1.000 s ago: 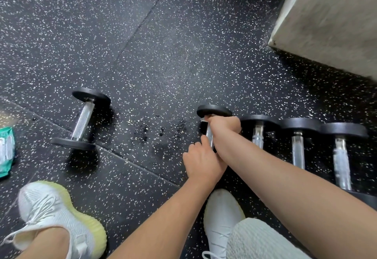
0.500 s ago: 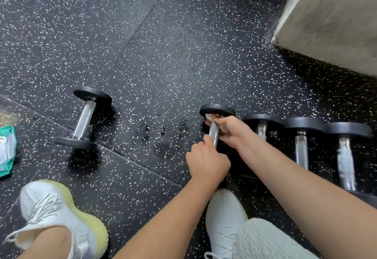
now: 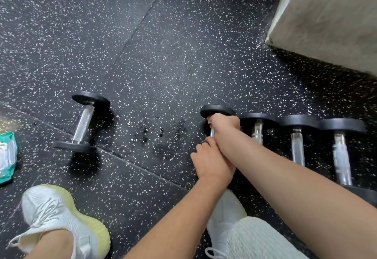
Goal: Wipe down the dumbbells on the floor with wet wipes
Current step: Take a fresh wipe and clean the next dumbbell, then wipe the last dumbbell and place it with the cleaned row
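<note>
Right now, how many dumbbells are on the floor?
5. A lone dumbbell at left; the held dumbbell under left hand and right hand; three more dumbbells to its right. Others may sit offscreen.

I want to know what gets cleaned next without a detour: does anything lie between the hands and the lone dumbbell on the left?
Nothing visible does. The left hand and right hand grip the row's end dumbbell; only bare floor with a few wet spots separates them from the lone dumbbell.
</note>
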The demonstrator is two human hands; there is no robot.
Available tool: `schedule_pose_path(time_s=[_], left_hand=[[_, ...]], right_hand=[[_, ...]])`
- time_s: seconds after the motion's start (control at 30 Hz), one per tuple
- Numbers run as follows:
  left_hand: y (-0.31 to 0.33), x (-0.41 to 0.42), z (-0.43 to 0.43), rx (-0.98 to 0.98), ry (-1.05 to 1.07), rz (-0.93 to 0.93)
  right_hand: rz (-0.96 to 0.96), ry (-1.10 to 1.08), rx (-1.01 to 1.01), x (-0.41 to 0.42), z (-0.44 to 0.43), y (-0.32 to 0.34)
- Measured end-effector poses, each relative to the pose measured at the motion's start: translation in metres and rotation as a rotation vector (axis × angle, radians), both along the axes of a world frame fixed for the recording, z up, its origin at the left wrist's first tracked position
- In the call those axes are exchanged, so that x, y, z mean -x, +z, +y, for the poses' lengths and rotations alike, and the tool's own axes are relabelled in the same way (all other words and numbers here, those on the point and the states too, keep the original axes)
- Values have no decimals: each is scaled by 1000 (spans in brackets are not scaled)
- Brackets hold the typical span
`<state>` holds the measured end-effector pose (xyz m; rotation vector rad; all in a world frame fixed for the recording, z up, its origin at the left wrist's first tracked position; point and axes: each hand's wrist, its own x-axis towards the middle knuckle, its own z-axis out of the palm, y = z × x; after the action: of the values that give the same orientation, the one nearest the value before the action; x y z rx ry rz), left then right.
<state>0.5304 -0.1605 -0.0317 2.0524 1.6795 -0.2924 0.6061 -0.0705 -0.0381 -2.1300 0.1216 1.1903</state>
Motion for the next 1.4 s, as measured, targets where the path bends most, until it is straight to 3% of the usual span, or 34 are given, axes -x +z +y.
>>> schedule_pose_path(time_s=[0.13,0.33,0.67,0.8,1.03,1.17,1.3,1.4], left_hand=[[1,-4,-3,8,8,-55],[-2,-2,-5,-1,39,-85],[26,25,4,155,122,-238],[45,51,2,314,126,-378],[95,109,-1,507,216,-557],[145,137,1,348,397,-702],[210,165,1,148,711,-1040],[252,189,-12,62,689,-1221]], right_hand=[[-123,30,27,-14,-8,-2],[-352,256,43,-26,-29,3],[-471,333,-200,-9,-47,41],[-392,460,-286,18,-32,64],[-125,888,-373,62,-5,153],[-91,1038,-438,85,-18,216],[-136,1157,-498,100,-32,289],[-263,1213,-511,114,-46,336]])
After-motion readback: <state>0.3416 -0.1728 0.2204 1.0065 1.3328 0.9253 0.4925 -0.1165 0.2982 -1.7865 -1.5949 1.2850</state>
